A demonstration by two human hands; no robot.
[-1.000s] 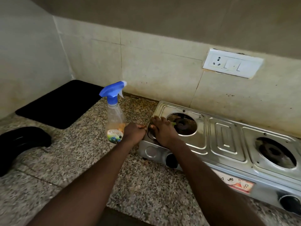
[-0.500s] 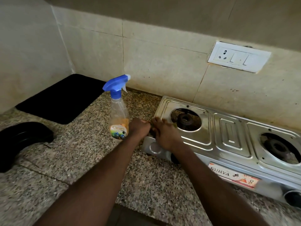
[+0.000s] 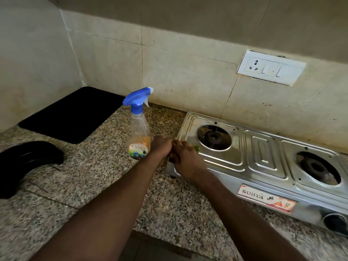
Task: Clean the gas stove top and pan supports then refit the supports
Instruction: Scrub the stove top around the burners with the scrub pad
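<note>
Nearest the camera, two bare forearms reached from 6 o'clock up across the speckled grey granite countertop (image 3: 90,178) and met at the near-left corner of the two-burner stainless steel gas stove (image 3: 263,162). The left hand (image 3: 161,146) was curled into a loose fist, knuckles touching those of the right hand (image 3: 185,160). The right hand lay palm-down over the stove's corner with fingers bent; a sliver of something green (image 3: 196,147) showed just beyond it, but whether either hand was clamped on it could not be told.

At 9 o'clock a curved glossy black object (image 3: 28,161) sat on the counter. Just beside the left hand, toward 11 o'clock, stood an upright clear plastic spray bottle with a blue trigger head (image 3: 139,127).

The stove ran from centre toward 4 o'clock, both burners bare with no pan supports on them: the left burner (image 3: 213,137) at 1 o'clock of the hands, the right burner (image 3: 318,167) at 3 o'clock. A red-and-white SURYA label (image 3: 265,198) sat on its front face.

Farther back, a flat black rectangular mat (image 3: 73,113) lay at 10 o'clock in the counter's corner, and a white wall socket plate with switches (image 3: 271,67) hung on the beige tiled wall (image 3: 178,72) at 1 o'clock.
</note>
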